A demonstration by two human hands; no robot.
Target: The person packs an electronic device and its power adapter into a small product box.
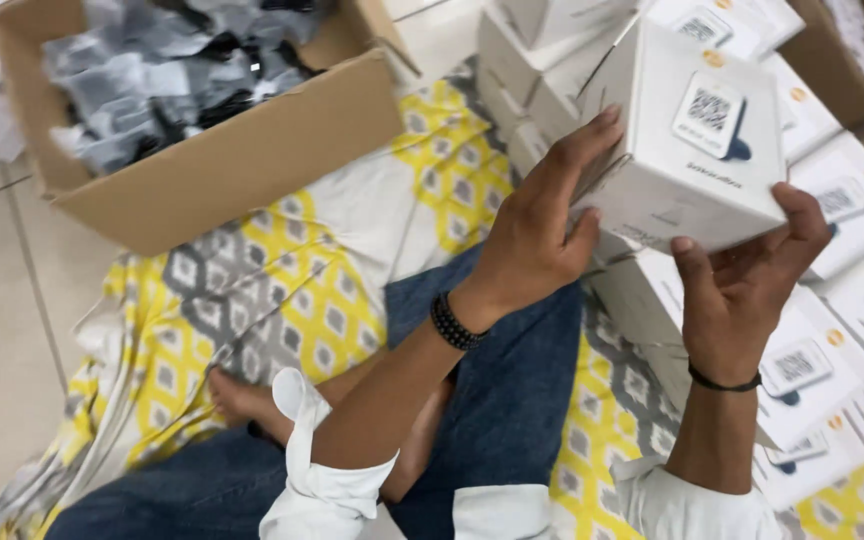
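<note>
Both hands, left hand (532,235) and right hand (742,285), grip the small white cardboard box (687,150) from opposite sides, lifted above stacked white boxes (832,330). Open room lies left over the yellow-grey patterned cloth (282,290); the brown cardboard carton (222,165) is cut off at the top edge, its grey contents hard to make out.

White cardboard box (687,140), cube-like, closed, square code sticker plus small orange dot on upper face. Held tilted in air between left hand (532,235) and right hand (742,280), just above stack of matching white boxes (822,360), one corner pointing down.
</note>
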